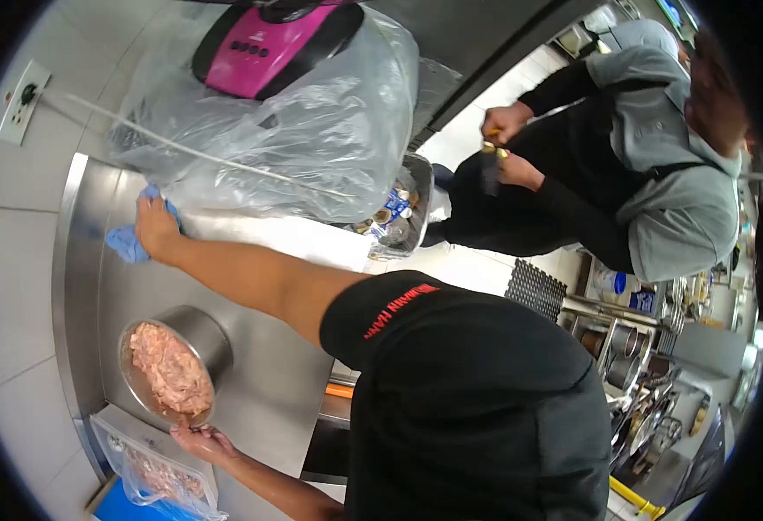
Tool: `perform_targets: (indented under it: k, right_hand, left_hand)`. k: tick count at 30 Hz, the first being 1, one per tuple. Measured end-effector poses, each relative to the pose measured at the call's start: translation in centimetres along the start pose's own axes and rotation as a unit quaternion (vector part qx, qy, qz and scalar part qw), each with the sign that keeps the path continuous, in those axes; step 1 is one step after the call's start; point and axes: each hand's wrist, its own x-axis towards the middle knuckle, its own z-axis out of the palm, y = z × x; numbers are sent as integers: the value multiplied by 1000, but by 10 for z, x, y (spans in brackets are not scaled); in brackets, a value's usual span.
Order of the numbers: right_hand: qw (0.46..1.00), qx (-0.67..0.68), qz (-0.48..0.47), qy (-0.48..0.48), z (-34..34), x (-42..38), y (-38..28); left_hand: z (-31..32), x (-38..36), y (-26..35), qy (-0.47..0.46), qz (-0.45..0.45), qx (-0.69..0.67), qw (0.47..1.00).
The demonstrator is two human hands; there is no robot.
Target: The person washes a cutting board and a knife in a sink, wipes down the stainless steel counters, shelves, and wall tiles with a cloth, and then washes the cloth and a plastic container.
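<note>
My right hand [157, 227] presses a blue cloth [127, 244] onto the steel worktop [268, 386] near the wall, with its fingers bent over the fabric. At the rim of a metal pot [210, 339], my left hand [203, 441] grips the near edge with its fingertips. Pale pink raw ground meat [171, 369] fills much of the pot. Beside my left hand lies a clear plastic bag [168, 478] with bits of similar meat inside.
A pink and black appliance [264, 48] rests on plastic sheeting [312, 130]; a white cord [190, 149] crosses toward the wall outlet [23, 102]. A lined bin [420, 195] holds refuse. Nearby, a co-worker [659, 165] handles a dark blade and something yellow. Shelves hold pans [624, 356].
</note>
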Motion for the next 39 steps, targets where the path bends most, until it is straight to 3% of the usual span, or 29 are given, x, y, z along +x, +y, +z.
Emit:
perform_targets:
  k: [2, 5, 9, 11, 13, 16, 19, 24, 29, 31, 33, 35, 39]
  right_hand:
    - [942, -259, -166, -135, -43, -26, 8]
    - [967, -200, -103, -120, -64, -58, 19]
    - [966, -193, -116, -130, -121, -101, 30]
    - [974, -126, -115, -147, -131, -120, 39]
    - [969, -128, -118, -178, -160, -133, 37]
    - [961, -126, -125, -211, -172, -150, 39]
    - [962, -114, -131, -210, -183, -168, 45]
    - [962, -104, -136, -213, -193, -208, 59]
    - [932, -163, -227, -229, -223, -264, 91]
    - [919, -151, -256, -258, -256, -284, 112]
    - [905, -145, -285, -281, -299, -304, 131]
    - [900, -135, -247, -332, -347, -318, 149]
    - [898, -156, -224, -344, -413, -330, 216]
  left_hand:
    - [-4, 13, 1, 8, 8, 12, 1000]
    - [-15, 40, 4, -10, 15, 6, 1000]
    - [7, 38, 11, 20, 37, 39, 998]
    - [8, 65, 11, 11, 72, 85, 994]
    - [21, 88, 14, -50, 32, 30, 998]
    - [60, 87, 22, -110, 59, -33, 992]
    - [71, 149, 4, -177, 71, -63, 980]
    - [101, 55, 15, -169, 42, -63, 983]
    - [37, -30, -23, -173, 31, -79, 981]
    - [11, -75, -28, -243, 64, -112, 961]
    - [-9, -125, -24, -226, 71, -121, 964]
    - [-21, -167, -24, -212, 78, -134, 965]
    - [-40, -229, -45, -204, 42, -105, 972]
